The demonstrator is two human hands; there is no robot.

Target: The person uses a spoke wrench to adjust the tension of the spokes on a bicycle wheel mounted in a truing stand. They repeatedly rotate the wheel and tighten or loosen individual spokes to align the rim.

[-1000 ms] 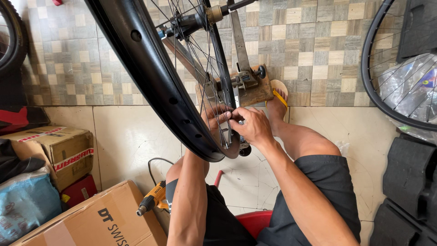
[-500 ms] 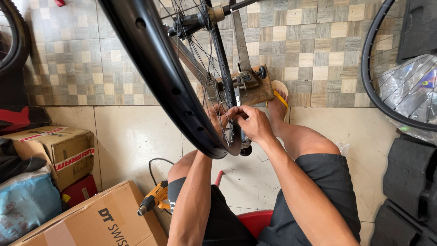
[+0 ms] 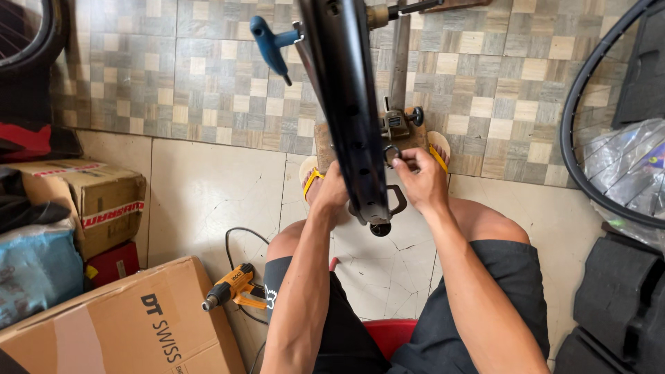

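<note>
A black bicycle rim [image 3: 346, 104] with spoke holes stands edge-on in a truing stand [image 3: 400, 125] between my knees. My left hand [image 3: 334, 192] rests against the rim's left side near its lowest part, fingers curled on it. My right hand [image 3: 419, 181] is on the right side, fingertips pinched on a small dark round tool [image 3: 392, 154] at the rim. A blue T-handle tool [image 3: 271, 43] sticks out left of the rim near the top. My feet wear yellow-strapped sandals [image 3: 438, 149] by the stand's base.
An orange cordless drill [image 3: 232, 289] lies on the floor tiles at my left knee. Cardboard boxes [image 3: 131, 325] stack at the left. Another wheel [image 3: 589, 138] and black foam blocks [image 3: 616, 305] stand at the right. I sit on a red stool [image 3: 384, 332].
The view has shifted so the rim now stands nearly edge-on instead of slanting across. My hands have stayed at the rim's lower part, now one on each side.
</note>
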